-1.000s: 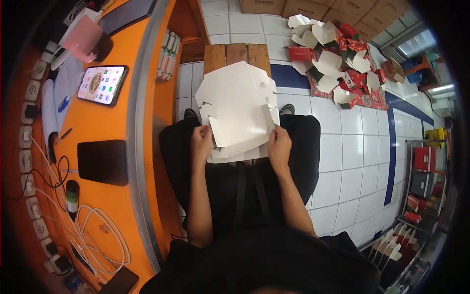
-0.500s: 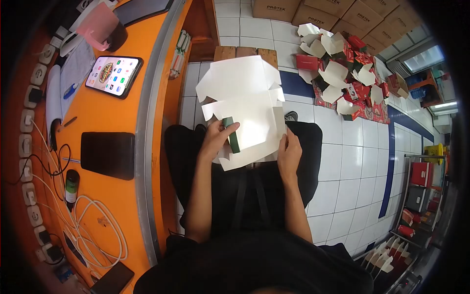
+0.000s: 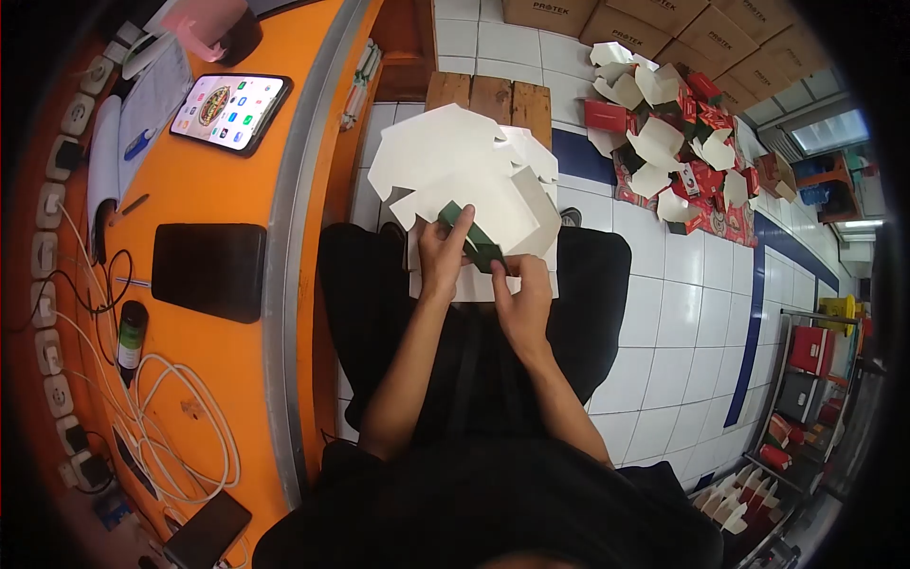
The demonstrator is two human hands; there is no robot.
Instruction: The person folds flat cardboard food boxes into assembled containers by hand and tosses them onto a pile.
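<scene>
A partly folded paperboard box blank [image 3: 455, 175], white inside with a green outer face, lies tilted over my lap in front of a wooden bench. My left hand [image 3: 444, 254] grips its near left side, thumb pressed on a folded-over green flap [image 3: 471, 237]. At the near right corner, my right hand [image 3: 523, 292] pinches the same blank beside the green fold. The right side panel [image 3: 538, 209] stands up at an angle. Under the blank, more white board [image 3: 545, 282] shows near my knees.
To the left, an orange table [image 3: 213, 332] holds a lit phone [image 3: 230, 114], a black tablet-like slab [image 3: 209, 272], a dark bottle [image 3: 131, 339] and white cables. Red-and-white folded boxes [image 3: 664, 142] are heaped on the floor at right, before brown cartons [image 3: 626, 33]. A wooden bench [image 3: 490, 98] stands ahead.
The blank has turned, its near right corner now drawn inward. My right hand has moved left toward my left hand. More of the green face is folded over, and the right panel has risen.
</scene>
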